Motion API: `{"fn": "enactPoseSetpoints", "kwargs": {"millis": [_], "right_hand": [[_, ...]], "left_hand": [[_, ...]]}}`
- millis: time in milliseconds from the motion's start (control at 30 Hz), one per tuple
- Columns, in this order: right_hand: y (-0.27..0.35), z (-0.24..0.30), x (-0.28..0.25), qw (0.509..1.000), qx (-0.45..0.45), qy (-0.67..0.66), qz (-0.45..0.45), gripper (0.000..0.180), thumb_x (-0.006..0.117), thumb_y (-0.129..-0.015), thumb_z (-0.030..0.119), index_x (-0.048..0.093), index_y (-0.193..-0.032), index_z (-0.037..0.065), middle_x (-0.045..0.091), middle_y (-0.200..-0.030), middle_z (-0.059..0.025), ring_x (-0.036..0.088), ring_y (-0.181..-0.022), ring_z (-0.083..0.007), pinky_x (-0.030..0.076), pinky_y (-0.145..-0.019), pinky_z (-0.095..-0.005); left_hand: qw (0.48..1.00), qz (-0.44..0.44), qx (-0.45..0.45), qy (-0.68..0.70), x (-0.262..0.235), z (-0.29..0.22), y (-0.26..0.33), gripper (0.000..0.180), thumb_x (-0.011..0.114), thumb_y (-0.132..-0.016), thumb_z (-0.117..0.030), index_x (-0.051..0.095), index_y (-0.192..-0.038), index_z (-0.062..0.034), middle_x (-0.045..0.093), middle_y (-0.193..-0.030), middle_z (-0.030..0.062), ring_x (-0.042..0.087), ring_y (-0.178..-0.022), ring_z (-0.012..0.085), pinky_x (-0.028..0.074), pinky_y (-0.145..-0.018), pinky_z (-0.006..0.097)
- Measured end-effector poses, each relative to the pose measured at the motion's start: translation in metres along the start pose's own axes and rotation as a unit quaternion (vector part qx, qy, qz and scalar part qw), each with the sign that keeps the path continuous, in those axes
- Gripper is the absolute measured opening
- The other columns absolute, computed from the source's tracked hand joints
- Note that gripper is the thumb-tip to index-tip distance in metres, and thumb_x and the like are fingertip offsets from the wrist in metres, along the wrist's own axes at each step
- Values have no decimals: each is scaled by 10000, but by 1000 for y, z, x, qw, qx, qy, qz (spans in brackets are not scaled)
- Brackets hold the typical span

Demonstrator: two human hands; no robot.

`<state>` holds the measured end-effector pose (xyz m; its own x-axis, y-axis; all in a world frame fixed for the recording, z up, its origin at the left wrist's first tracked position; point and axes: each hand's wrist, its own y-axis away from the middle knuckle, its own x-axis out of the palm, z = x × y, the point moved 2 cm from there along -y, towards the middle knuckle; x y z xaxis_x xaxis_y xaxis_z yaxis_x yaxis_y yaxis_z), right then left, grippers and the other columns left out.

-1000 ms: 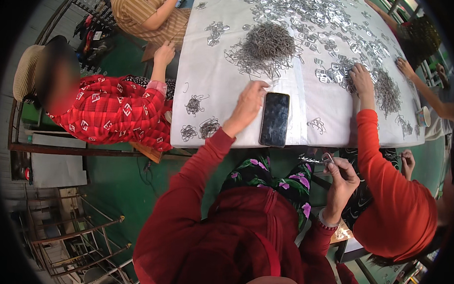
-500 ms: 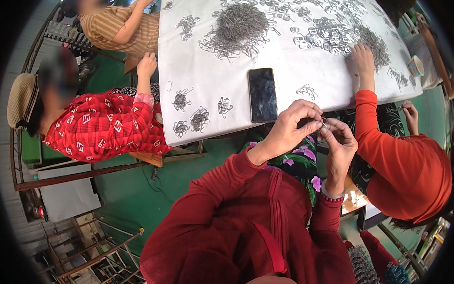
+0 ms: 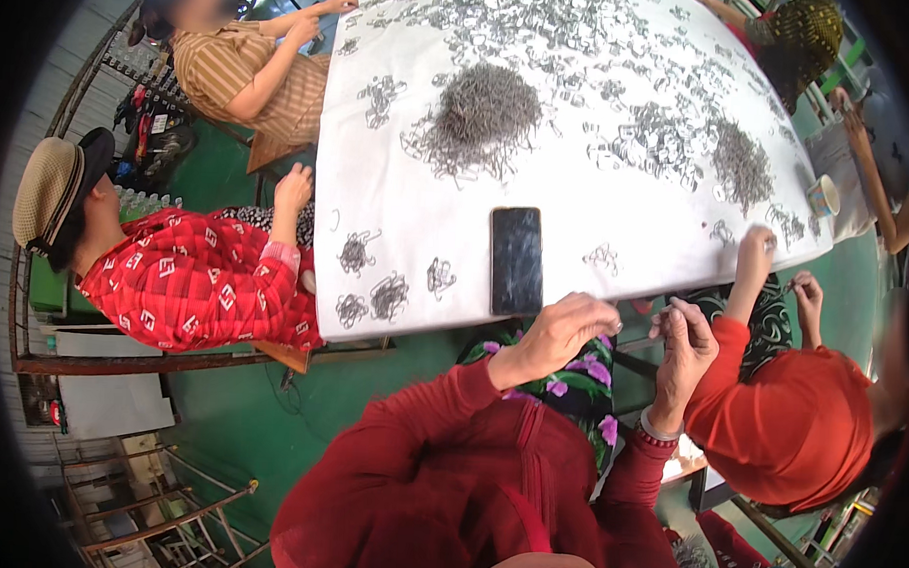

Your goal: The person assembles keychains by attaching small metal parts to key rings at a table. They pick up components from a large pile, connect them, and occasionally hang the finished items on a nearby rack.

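Just off the near edge of the white-covered table (image 3: 577, 228), my left hand (image 3: 563, 333) is closed in a pinch. A small shiny bit shows at its fingertips, too small to name. Across a short gap, my right hand (image 3: 685, 347) has thumb and fingers pressed together; whatever they hold is hidden. A dark phone (image 3: 516, 261) lies on the cloth beyond my left hand. To its right is a small loose cluster of bent wire pieces (image 3: 603, 257). Several small clumps of wire hooks (image 3: 389, 296) sit near the left corner.
A dense heap of wire hooks (image 3: 489, 107) and many scattered metal buckle-like pieces (image 3: 650, 141) cover the farther cloth. A second wire heap (image 3: 742, 162) and a paper cup (image 3: 823, 197) are at right. Co-workers sit close on both sides; one's hand (image 3: 756, 249) is over the edge.
My hands, touching at the fingertips before, have come apart. The right-hand co-worker's hand has drawn back from the metal pieces to the table edge. The whole view has shifted.
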<state>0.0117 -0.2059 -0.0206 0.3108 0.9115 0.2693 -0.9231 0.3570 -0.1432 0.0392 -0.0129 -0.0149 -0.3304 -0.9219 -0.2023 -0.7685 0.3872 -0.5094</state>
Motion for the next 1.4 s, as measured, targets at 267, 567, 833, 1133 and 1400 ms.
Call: {"fn": "enactPoseSetpoints", "kwargs": {"millis": [267, 567, 833, 1133, 1400], "right_hand": [[-175, -95, 59, 934, 33, 352, 53, 347, 693, -825, 264, 665, -926, -67, 648, -782, -185, 618, -661, -223, 484, -616, -317], [-171, -125, 89, 978, 56, 196, 39, 147, 688, -800, 80, 649, -854, -51, 646, -736, -77, 616, -653, -124, 488, -589, -239], [-29, -6, 42, 951, 84, 224, 194, 233, 573, -851, -57, 646, -1072, -69, 617, -848, -62, 577, -719, -94, 447, -647, -203], [21, 35, 49, 986, 10, 136, 95, 168, 601, -806, -124, 660, -955, -76, 629, -903, -103, 579, -701, -122, 465, -634, -222], [19, 26, 50, 993, 45, 81, 68, 146, 616, -778, -145, 650, -901, -75, 607, -880, -115, 568, -665, -146, 464, -613, -236]], "left_hand": [[995, -6, -102, 21, 5, 25, 16, 116, 650, -815, 26, 617, -924, 6, 633, -859, 95, 632, -794, 209, 514, -701, 310], [998, -18, -53, 17, -12, 20, 27, 114, 648, -817, -6, 616, -926, 3, 633, -842, 98, 628, -778, 242, 493, -684, 341], [995, -53, -77, 35, -5, 20, 28, 112, 651, -842, -60, 614, -933, -6, 627, -836, 99, 631, -759, 236, 494, -676, 335], [999, -31, -33, -3, -6, -5, 9, 120, 650, -841, -53, 605, -943, -8, 624, -845, 99, 628, -794, 240, 496, -686, 332], [989, -101, -11, -111, -57, 17, -3, 303, 719, -778, -133, 622, -1041, -18, 625, -1062, 117, 605, -943, 281, 482, -814, 356]]}}
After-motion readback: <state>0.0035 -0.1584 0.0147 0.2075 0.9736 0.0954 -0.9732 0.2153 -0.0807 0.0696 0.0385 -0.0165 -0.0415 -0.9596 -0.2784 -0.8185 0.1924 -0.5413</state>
